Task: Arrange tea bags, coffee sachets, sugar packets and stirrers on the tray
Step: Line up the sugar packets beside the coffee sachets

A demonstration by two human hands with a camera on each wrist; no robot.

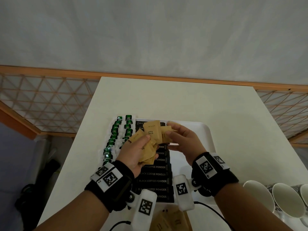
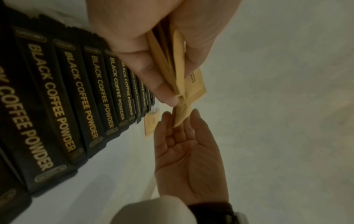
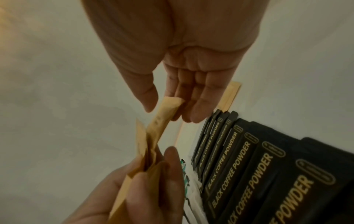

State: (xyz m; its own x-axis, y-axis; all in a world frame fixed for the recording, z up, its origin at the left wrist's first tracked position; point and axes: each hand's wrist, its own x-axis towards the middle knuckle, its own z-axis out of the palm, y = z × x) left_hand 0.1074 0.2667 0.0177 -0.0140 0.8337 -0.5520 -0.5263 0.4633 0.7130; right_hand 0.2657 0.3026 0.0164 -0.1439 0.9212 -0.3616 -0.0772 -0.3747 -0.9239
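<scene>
With tea bags (image 1: pixel 116 137) and coffee sachets (image 1: pixel 154 174) rowed on tray (image 1: pixel 207 135), I'm on sugar: left hand (image 1: pixel 135 152) grips sugar packets (image 1: pixel 150 139) above it, right hand (image 1: pixel 181 140) pinches one. Next, lay it beside the coffee.

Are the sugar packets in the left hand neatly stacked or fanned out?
Fanned out: the sugar packets splay at different angles from the left hand.

White table (image 1: pixel 183 100) against a pale wall (image 1: pixel 150 30) — wood-framed lattice panels (image 1: pixel 46 104) either side. White cups (image 1: pixel 260 197) stood at the table's near right edge.
</scene>
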